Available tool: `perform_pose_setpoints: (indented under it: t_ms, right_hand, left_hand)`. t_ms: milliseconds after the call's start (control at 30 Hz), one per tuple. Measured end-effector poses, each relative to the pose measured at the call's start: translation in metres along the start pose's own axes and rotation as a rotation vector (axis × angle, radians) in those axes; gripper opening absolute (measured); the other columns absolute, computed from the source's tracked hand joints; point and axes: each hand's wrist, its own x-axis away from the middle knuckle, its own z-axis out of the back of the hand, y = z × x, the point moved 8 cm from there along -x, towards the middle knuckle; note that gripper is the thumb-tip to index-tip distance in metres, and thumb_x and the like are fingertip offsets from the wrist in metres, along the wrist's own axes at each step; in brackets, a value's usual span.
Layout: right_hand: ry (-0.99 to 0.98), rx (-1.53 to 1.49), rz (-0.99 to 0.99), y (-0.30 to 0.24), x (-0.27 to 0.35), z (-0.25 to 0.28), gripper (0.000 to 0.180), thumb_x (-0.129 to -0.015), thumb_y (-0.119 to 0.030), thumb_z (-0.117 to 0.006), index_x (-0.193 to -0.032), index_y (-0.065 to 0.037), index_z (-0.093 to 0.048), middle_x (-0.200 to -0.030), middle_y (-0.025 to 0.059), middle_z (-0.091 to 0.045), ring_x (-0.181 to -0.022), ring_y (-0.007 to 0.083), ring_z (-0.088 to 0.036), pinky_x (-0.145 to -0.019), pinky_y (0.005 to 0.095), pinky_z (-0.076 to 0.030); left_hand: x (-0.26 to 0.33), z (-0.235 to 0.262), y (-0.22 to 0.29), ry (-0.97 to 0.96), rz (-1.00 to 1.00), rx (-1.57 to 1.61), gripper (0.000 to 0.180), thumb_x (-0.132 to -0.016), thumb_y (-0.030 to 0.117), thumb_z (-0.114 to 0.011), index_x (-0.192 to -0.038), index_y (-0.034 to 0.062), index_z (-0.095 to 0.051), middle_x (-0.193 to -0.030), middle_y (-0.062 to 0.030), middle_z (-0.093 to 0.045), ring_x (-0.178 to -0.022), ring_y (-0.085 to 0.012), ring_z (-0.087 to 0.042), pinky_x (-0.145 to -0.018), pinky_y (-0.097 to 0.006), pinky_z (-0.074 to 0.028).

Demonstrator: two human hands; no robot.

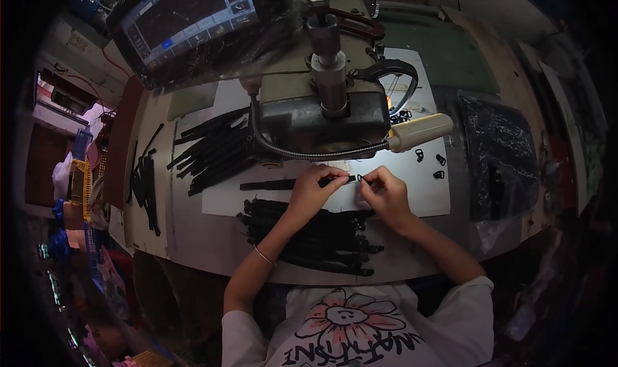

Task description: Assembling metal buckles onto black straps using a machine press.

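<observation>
My left hand is closed in a pinch near the end of a black strap, whose rest trails leftward across the white work surface. Close to the strap's end, my right hand pinches a small black ring-like buckle between thumb and finger. Whether the strap passes through the buckle is too small to tell. Just in front of both hands lies a pile of black straps, partly covered by my left forearm. Several loose black buckles are scattered to the right of my right hand.
A sewing machine head overhangs the area behind my hands, with a pale lamp and bent metal hose. Upper left hangs a lit screen. More straps lie left; a dark plastic bag lies right.
</observation>
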Motion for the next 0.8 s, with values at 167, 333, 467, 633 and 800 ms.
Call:
perform_pose_setpoints:
  t_ms: [167,333,467,633,800]
  right_hand:
    - [0.056,0.091,0.116,-0.013,0.001,-0.004,0.013,-0.075,-0.002,-0.064,-0.076,0.0,-0.052,-0.062,0.0088,-0.055,-0.052,0.015,-0.055,-0.049,0.0261,-0.044]
    - [0.074,0.179,0.25,-0.024,0.001,-0.012,0.014,-0.073,-0.001,-0.065,-0.074,0.0,-0.051,-0.064,0.0112,-0.053,-0.054,0.0219,-0.056,-0.05,0.0299,-0.045]
    - [0.056,0.279,0.364,-0.029,0.004,-0.018,0.015,-0.071,0.0,-0.065,-0.074,0.0,-0.051,-0.066,0.0121,-0.052,-0.054,0.0258,-0.055,-0.049,0.0324,-0.044]
    - [0.072,0.258,0.357,-0.028,0.001,-0.013,0.015,-0.071,0.0,-0.065,-0.074,0.0,-0.051,-0.065,0.0118,-0.051,-0.053,0.0256,-0.054,-0.048,0.0329,-0.044]
    - [0.011,0.265,0.399,-0.03,0.002,-0.02,0.014,-0.072,0.0,-0.064,-0.076,0.001,-0.052,-0.067,0.0119,-0.052,-0.055,0.0243,-0.055,-0.049,0.0309,-0.044]
  left_hand:
    - [0.002,0.005,0.002,0.063,-0.034,-0.042,0.015,-0.074,0.013,-0.069,-0.085,0.0029,-0.067,-0.08,-0.0064,-0.063,-0.075,-0.0156,-0.059,-0.07,-0.026,-0.046]
    - [0.002,0.005,0.004,0.059,-0.01,0.027,0.012,-0.074,0.008,-0.069,-0.083,0.0008,-0.066,-0.081,-0.0055,-0.064,-0.076,-0.0127,-0.058,-0.071,-0.024,-0.046]
    - [0.003,0.002,0.006,0.07,-0.116,-0.011,0.011,-0.073,0.009,-0.069,-0.08,0.0026,-0.066,-0.082,-0.0057,-0.063,-0.073,-0.0165,-0.059,-0.066,-0.026,-0.047]
    - [0.004,0.011,0.025,0.124,-0.248,-0.37,0.012,-0.071,0.013,-0.071,-0.08,0.0066,-0.066,-0.081,-0.0017,-0.064,-0.082,-0.0165,-0.057,-0.083,-0.029,-0.038]
    - [0.005,0.006,0.01,0.079,-0.168,-0.252,0.012,-0.071,0.017,-0.071,-0.079,0.0091,-0.066,-0.081,-0.0002,-0.063,-0.083,-0.0167,-0.056,-0.087,-0.031,-0.034]
